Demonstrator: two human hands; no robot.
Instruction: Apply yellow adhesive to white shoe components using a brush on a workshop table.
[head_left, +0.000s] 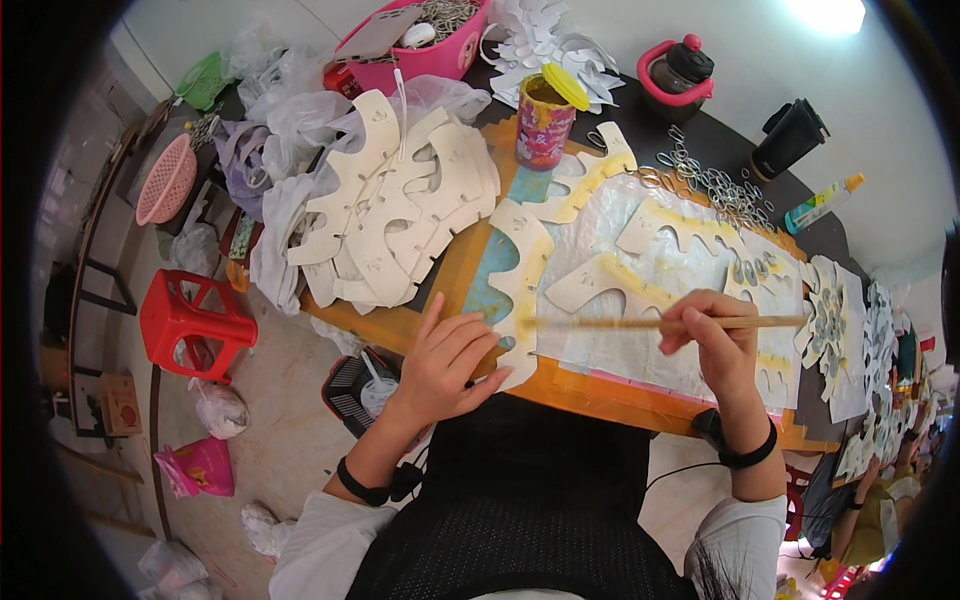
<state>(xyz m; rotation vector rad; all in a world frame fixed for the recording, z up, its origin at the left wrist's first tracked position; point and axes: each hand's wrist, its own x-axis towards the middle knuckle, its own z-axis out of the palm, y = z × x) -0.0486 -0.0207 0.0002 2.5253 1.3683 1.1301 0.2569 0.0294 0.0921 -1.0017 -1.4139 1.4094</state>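
Note:
My left hand lies with fingers spread on the left edge of a scalloped cream cutout, which has a yellow smear along its right border. In my right hand is a long thin brush, held nearly level. Its blurred tip is at the smeared border; whether it touches cannot be told. Similar yellow-edged cutouts lie to the right on a whitish sheet. Beyond them stands a pink and yellow tub with its yellow lid tipped open.
A tall pile of plain cutouts rises at the left. Metal rings, a black tumbler and a yellow-capped bottle sit at the far right. A pink basket stands behind. A red stool occupies the left floor.

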